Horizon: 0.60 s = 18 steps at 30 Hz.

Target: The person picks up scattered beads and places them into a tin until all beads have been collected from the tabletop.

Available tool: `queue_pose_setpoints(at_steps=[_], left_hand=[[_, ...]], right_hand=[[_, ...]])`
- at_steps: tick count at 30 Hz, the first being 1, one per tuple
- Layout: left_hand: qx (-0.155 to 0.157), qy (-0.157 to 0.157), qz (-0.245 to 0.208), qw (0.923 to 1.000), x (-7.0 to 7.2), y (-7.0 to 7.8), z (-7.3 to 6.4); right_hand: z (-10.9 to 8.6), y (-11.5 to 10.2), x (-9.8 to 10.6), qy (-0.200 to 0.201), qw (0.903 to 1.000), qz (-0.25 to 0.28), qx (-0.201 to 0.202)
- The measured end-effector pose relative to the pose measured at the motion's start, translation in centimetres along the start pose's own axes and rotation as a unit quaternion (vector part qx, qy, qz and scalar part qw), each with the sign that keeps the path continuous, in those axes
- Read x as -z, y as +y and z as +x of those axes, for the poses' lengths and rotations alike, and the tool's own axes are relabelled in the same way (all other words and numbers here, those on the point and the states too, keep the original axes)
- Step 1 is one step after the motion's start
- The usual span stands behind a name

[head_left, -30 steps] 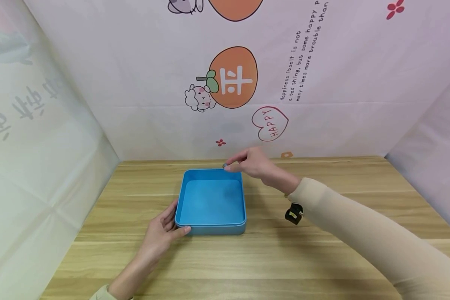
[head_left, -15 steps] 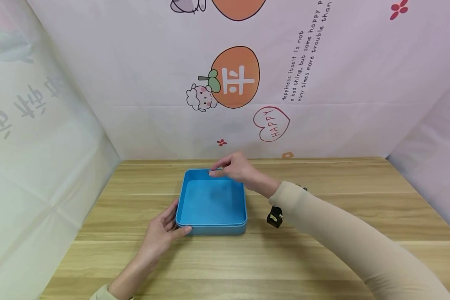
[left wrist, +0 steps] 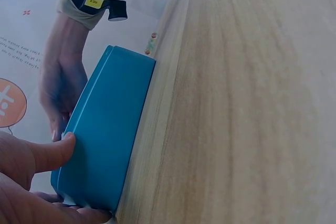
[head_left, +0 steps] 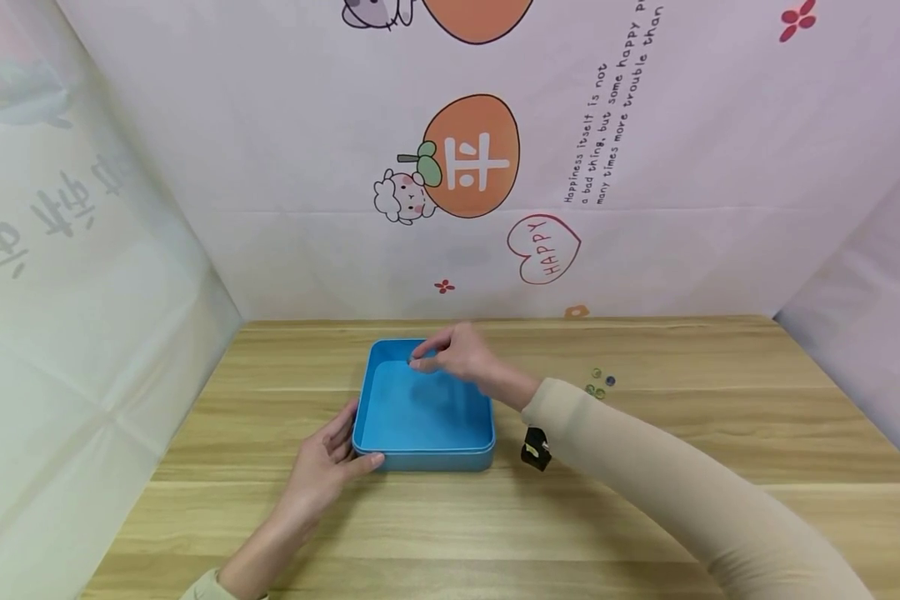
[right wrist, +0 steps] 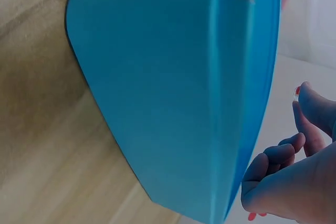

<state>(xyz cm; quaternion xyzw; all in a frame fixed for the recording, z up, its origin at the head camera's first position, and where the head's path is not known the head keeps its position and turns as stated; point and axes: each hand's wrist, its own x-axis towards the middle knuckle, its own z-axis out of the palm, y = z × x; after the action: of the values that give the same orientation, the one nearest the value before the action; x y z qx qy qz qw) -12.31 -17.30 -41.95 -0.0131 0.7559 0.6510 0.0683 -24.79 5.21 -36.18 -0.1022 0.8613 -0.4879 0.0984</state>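
A square blue open-topped box sits on the wooden table. My left hand grips its near left corner, the thumb on the front wall and the fingers along the left side; in the left wrist view the thumb presses near the rim. Over the box's far part, my right hand pinches a small glass marble between thumb and forefinger. The marble looks clear with some red in the right wrist view. The other fingers of that hand are curled in toward the palm.
Several small glass marbles lie on the table to the right of the box. A printed white cloth hangs behind the table and along its sides. A black wrist camera hangs under the right sleeve.
My right hand has moved left and down with the marble, from the box's far right rim to over its inside. The loose marbles have come into sight. My left hand has stayed put.
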Motion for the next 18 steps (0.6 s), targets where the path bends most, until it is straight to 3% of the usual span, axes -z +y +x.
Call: queue_pose_setpoints(at_steps=[18], left_hand=[[0.002, 0.001, 0.001, 1.0000, -0.1, 0.0, -0.1]], right_hand=[[-0.1, 1.8, -2.2, 0.001, 0.9994, -0.018, -0.031]])
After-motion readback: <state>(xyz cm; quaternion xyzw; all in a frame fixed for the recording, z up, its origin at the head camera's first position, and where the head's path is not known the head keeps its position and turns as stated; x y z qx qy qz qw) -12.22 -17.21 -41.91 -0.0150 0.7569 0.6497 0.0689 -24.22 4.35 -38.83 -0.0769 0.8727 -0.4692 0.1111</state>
